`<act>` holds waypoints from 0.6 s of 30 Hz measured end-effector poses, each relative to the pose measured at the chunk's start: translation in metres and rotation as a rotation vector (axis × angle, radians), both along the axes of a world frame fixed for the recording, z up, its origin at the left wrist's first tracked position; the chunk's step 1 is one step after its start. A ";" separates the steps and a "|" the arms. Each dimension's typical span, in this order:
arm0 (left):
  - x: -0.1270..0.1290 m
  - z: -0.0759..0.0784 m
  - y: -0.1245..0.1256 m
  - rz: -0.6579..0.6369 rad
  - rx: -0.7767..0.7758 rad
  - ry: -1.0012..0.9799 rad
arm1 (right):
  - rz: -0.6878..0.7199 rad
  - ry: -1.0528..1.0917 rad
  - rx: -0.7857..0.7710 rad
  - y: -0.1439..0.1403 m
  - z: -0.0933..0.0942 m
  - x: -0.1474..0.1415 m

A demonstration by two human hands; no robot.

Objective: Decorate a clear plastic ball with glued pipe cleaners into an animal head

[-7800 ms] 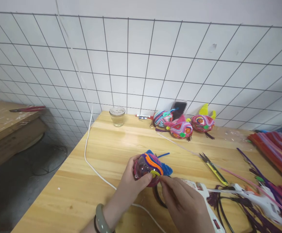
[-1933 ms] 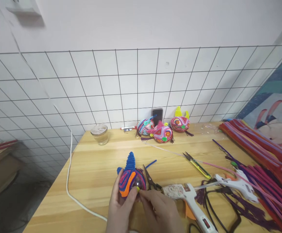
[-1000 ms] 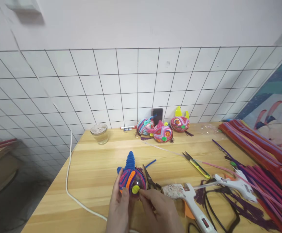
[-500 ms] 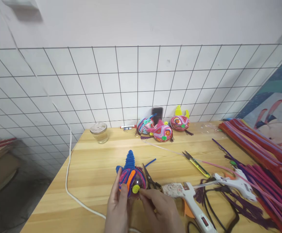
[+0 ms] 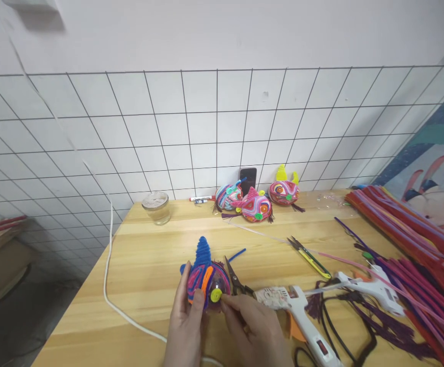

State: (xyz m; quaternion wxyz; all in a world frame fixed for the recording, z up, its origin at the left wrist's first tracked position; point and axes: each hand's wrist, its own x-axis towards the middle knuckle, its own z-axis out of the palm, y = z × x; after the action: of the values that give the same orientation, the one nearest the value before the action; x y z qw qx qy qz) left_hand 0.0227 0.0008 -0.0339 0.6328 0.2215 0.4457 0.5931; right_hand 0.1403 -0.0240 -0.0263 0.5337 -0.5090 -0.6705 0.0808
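Note:
My left hand (image 5: 185,326) cups a round pipe-cleaner craft ball (image 5: 202,278) striped in purple, orange and pink, with blue horns standing up on top. The ball rests on the wooden table (image 5: 149,265) near its front edge. My right hand (image 5: 254,331) presses its fingertips against a small yellow coil (image 5: 216,295) on the ball's front. Black scissors (image 5: 237,282) lie just right of the ball, behind my right fingers.
Three finished craft balls (image 5: 258,201) and a phone stand at the tiled wall, with a glass jar (image 5: 156,207) to their left. Two white glue guns (image 5: 302,318) (image 5: 370,290), yellow snips (image 5: 309,256), a white cord (image 5: 109,270) and heaps of pipe cleaners (image 5: 409,239) cover the right side.
Since 7.8 s ago the ball has been turned upright with the blue horns on top. In the last second the yellow coil has shown on its front under my right fingertips.

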 end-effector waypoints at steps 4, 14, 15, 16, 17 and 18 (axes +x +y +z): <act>0.001 0.007 0.000 -0.038 -0.020 -0.042 | 0.010 -0.005 0.006 0.000 0.002 0.000; -0.001 0.002 0.001 0.002 0.011 0.115 | -0.009 0.017 -0.009 -0.001 -0.005 0.000; 0.000 0.002 0.001 0.004 0.012 0.110 | -0.004 0.018 -0.006 -0.001 -0.005 0.000; 0.000 0.002 0.001 0.001 0.012 0.093 | 0.000 0.017 -0.003 0.000 -0.005 0.000; 0.001 0.002 0.000 -0.002 0.014 0.067 | 0.003 0.015 -0.001 0.000 -0.005 -0.001; 0.001 0.003 0.000 -0.005 0.017 0.035 | 0.005 0.016 -0.002 0.000 -0.004 -0.001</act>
State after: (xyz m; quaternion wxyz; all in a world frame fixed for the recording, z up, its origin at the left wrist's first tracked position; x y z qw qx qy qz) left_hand 0.0238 0.0008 -0.0306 0.6246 0.2383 0.4512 0.5911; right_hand 0.1396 -0.0242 -0.0305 0.5383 -0.5070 -0.6676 0.0867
